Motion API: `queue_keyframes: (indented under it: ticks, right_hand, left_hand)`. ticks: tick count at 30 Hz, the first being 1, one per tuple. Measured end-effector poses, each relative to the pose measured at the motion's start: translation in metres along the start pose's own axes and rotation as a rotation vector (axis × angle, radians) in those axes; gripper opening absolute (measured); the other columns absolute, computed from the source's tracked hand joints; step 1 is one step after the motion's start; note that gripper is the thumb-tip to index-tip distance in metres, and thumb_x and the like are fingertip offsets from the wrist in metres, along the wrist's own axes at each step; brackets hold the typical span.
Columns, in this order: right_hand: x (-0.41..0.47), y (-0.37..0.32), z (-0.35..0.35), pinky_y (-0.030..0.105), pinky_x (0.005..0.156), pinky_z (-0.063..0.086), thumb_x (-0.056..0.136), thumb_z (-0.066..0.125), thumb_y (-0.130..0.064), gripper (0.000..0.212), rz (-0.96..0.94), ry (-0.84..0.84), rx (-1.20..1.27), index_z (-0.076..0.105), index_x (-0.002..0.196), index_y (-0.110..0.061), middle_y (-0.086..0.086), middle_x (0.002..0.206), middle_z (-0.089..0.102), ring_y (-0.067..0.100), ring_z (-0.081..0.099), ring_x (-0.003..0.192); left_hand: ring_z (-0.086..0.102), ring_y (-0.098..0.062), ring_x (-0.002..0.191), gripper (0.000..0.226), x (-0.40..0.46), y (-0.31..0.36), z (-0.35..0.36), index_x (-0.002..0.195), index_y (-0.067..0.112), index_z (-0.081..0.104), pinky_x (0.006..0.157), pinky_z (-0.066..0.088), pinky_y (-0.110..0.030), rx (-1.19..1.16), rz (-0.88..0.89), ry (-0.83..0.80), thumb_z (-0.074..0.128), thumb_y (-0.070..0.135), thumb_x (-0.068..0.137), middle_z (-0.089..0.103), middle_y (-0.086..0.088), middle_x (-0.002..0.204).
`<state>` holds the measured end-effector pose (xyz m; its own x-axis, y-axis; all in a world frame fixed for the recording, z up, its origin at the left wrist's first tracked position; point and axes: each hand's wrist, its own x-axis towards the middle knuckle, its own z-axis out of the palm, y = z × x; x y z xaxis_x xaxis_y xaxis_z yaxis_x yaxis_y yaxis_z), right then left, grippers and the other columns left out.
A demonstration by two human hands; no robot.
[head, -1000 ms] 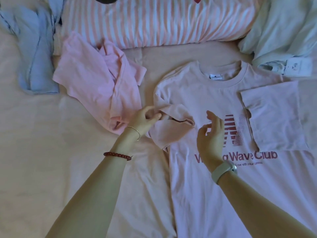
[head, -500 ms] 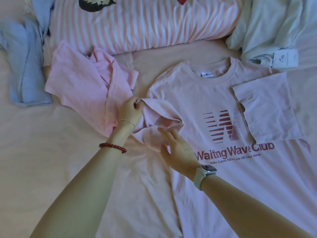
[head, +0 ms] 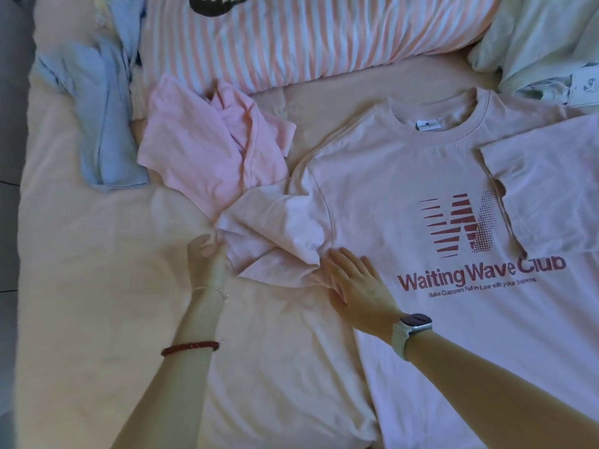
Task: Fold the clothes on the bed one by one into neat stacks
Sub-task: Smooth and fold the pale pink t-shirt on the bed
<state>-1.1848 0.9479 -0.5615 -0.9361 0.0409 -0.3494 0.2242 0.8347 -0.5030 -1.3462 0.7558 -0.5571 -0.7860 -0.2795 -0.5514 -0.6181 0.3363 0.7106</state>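
The left hand (head: pixel 207 254) pinches the rumpled sleeve (head: pixel 275 234) while the right hand (head: pixel 353 280) presses flat-fingered beside it on the pale pink T-shirt (head: pixel 405 176), spread on the bed (head: pixel 81 270), printed "Waiting Wave Club", its smaller tagline partly blurred.

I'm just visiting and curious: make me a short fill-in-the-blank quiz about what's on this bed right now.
1. The big word printed on the T-shirt reads "Waiting Wave ____".
2. The watch sits on the person's ____ wrist.
3. The left hand grips the shirt's ____.
4. The crumpled garment at the far left of the bed is light ____.

Missing words: Club; right; sleeve; blue
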Motion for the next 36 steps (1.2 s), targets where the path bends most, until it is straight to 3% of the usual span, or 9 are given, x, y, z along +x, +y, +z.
queue_keyframes:
  ticks: [4,6,11,17,21,23,25,31,36]
  right_hand:
    - [0.004,-0.005,0.003,0.049,0.106,0.031,0.080,0.058,-0.010,0.054,-0.028,0.060,-0.008,0.049,0.133,-0.006,0.010,0.139,0.048,0.031,0.042,0.131]
    - [0.006,-0.005,0.004,0.046,0.109,0.028,0.084,0.054,-0.013,0.055,-0.033,0.035,-0.030,0.044,0.138,-0.009,0.008,0.143,0.043,0.029,0.037,0.134]
    - [0.011,0.003,0.002,0.042,0.112,0.015,0.096,0.037,-0.026,0.051,-0.049,-0.089,-0.168,0.026,0.146,-0.019,-0.001,0.154,0.022,0.021,0.015,0.142]
    - [0.013,0.003,0.001,0.051,0.112,0.002,0.100,0.023,-0.032,0.050,0.006,-0.250,-0.247,0.013,0.148,-0.029,-0.009,0.157,0.000,0.017,-0.001,0.144]
    - [0.027,-0.014,-0.009,0.048,0.110,0.018,0.093,0.041,-0.018,0.039,0.036,-0.074,-0.194,0.048,0.131,-0.015,0.002,0.145,0.039,0.022,0.030,0.136]
    - [0.041,-0.029,-0.019,0.046,0.091,0.040,0.084,0.054,-0.004,0.032,-0.070,0.126,-0.089,0.062,0.115,-0.008,0.010,0.118,0.061,0.031,0.055,0.111]
    - [0.060,-0.048,-0.026,0.045,0.074,0.049,0.078,0.059,0.002,0.028,-0.196,0.231,-0.045,0.067,0.105,-0.002,0.014,0.101,0.066,0.036,0.061,0.092]
    - [0.147,-0.102,-0.018,0.039,0.086,0.042,0.095,0.044,-0.020,0.034,-0.334,-0.042,-0.195,0.054,0.127,-0.014,0.009,0.121,0.054,0.027,0.043,0.115]
    - [0.197,-0.114,-0.008,0.033,0.072,0.035,0.093,0.044,-0.011,0.038,-0.431,-0.208,-0.334,0.046,0.128,-0.026,0.001,0.128,0.045,0.025,0.048,0.111]
  left_hand:
    - [0.056,-0.033,0.099,0.035,-0.046,-0.035,0.015,0.107,-0.006,0.061,0.079,0.035,-0.023,0.363,0.349,-0.044,0.063,0.018,0.081,0.061,-0.022,0.107]
    - [0.052,-0.031,0.104,0.036,-0.050,-0.043,0.022,0.114,0.004,0.059,0.078,0.027,-0.020,0.474,0.336,-0.106,0.061,0.025,0.085,0.062,-0.009,0.109]
    - [0.055,-0.035,0.099,0.015,-0.040,-0.032,0.020,0.097,0.002,0.067,0.085,0.044,-0.036,0.334,0.271,-0.164,0.063,0.010,0.085,0.067,-0.015,0.091]
    - [0.048,-0.025,0.083,0.011,-0.061,-0.069,-0.019,0.096,-0.009,0.058,0.066,0.030,-0.022,0.220,0.242,0.064,0.050,-0.006,0.089,0.055,-0.021,0.087]
    - [0.047,-0.014,0.066,0.003,-0.075,-0.088,-0.016,0.084,0.003,0.054,0.059,0.033,-0.019,0.125,0.054,-0.021,0.055,0.000,0.085,0.051,-0.009,0.076]
    - [0.053,0.004,0.067,0.010,-0.074,-0.083,-0.016,0.085,0.006,0.054,0.063,0.037,-0.013,0.021,0.055,-0.020,0.060,0.010,0.078,0.052,0.006,0.074]
    - [0.055,0.007,0.065,0.017,-0.071,-0.076,-0.013,0.091,0.011,0.059,0.061,0.038,-0.005,0.043,0.078,-0.053,0.066,0.016,0.077,0.057,0.012,0.075]
    - [0.051,-0.018,0.067,0.004,-0.067,-0.077,-0.011,0.077,-0.003,0.068,0.058,0.034,-0.011,0.189,0.139,0.021,0.067,0.000,0.079,0.062,-0.013,0.075]
    - [0.046,-0.020,0.074,0.006,-0.067,-0.093,-0.021,0.077,-0.008,0.062,0.061,0.032,-0.017,0.220,0.168,0.003,0.061,-0.005,0.082,0.053,-0.026,0.084]
